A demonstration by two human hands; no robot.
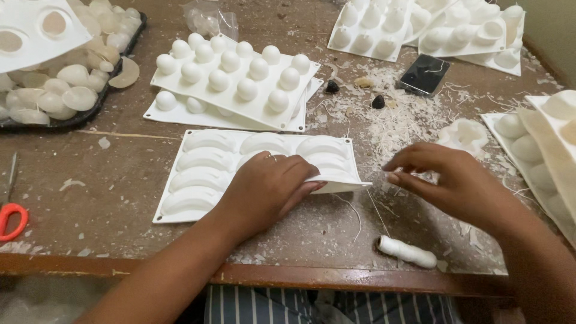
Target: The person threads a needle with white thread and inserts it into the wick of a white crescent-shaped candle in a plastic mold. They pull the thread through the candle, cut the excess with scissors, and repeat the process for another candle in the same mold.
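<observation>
A white spool of thread lies on the scuffed wooden table, nearest the person and just below the right hand. That hand hovers with its fingers drawn together, thumb to fingertips; whether it pinches a thread I cannot tell. The left hand lies flat, fingers pressed together, on the near right corner of a white flexible mould with long crescent-shaped cavities, the corner lifting slightly under its fingertips. Beyond the left hand sits a white mould of round domes stacked on another. Far left of the grip lie orange-handled scissors and a black tray of pale shell halves. Beyond the right hand are wax shavings and a black phone.
</observation>
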